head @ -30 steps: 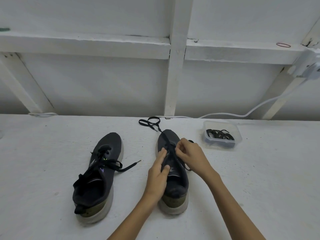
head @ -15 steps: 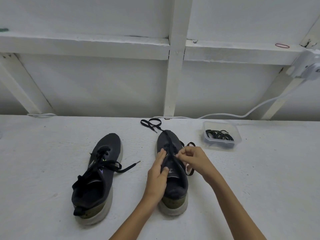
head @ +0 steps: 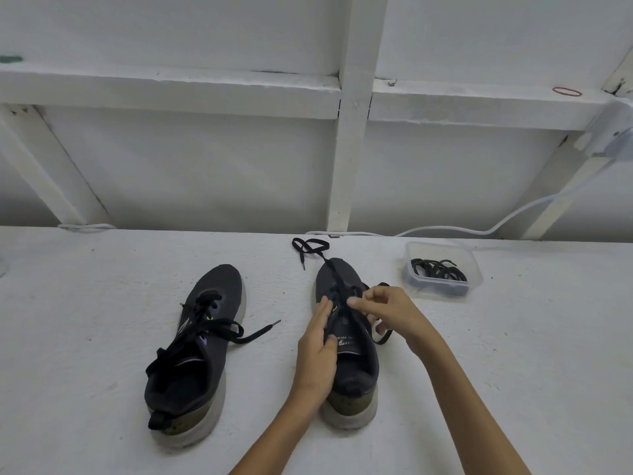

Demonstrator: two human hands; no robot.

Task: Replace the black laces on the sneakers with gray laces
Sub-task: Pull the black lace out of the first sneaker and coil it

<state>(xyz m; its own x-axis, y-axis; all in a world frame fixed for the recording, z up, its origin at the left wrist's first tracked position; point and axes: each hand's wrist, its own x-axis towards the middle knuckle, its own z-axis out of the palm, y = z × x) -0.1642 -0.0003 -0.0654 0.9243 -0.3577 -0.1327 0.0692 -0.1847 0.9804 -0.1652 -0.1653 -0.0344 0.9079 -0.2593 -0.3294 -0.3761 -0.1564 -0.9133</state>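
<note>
Two dark sneakers stand on the white table, toes pointing away. The left sneaker (head: 202,341) has its black lace loosened, one end trailing right. The right sneaker (head: 346,358) is between my hands. My left hand (head: 317,351) holds its left side, fingers straight along the eyelets and thumb on the tongue. My right hand (head: 383,311) pinches the black lace (head: 310,248) over the eyelets; one end runs past the toe, and a loop hangs beside the shoe's right side.
A clear plastic tub (head: 442,269) with dark coiled laces sits right of the shoe's toe. A white cable (head: 445,229) runs along the back edge under a white framed wall. A red rubber band (head: 567,91) lies on the ledge.
My right hand has slid right and a little toward me, drawing the lace through the right shoe's eyelets. The left hand stays on the shoe.
</note>
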